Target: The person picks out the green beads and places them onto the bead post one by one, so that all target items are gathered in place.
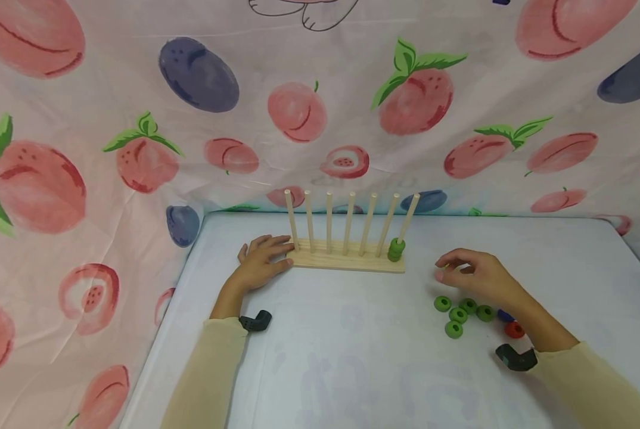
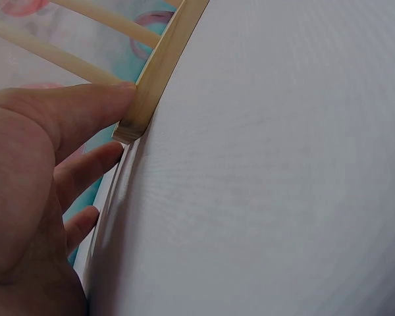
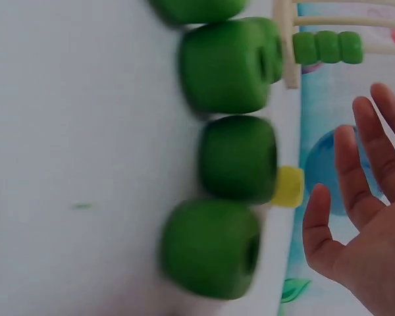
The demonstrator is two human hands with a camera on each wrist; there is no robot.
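A wooden peg rack [image 1: 347, 259] with several upright pegs stands toward the back of the table. Three green beads [image 3: 328, 47] are stacked on its rightmost peg. At the rack's left end, my left hand [image 1: 261, 262] holds the base, thumb [image 2: 102, 108] against its edge and the other fingers around the end. My right hand [image 1: 475, 274] hovers right of the rack, fingers loosely bent and nothing between them. Just below it lie several loose green beads [image 1: 458, 314]. A yellow bead [image 3: 288, 187] sits beyond them, mostly hidden by the right hand in the head view.
Under the right forearm lie a red bead [image 1: 515, 330] and a partly hidden blue bead [image 1: 505, 316]. The white table [image 1: 352, 345] meets a fruit-print cloth [image 1: 309, 59] that hangs behind it and along the left side.
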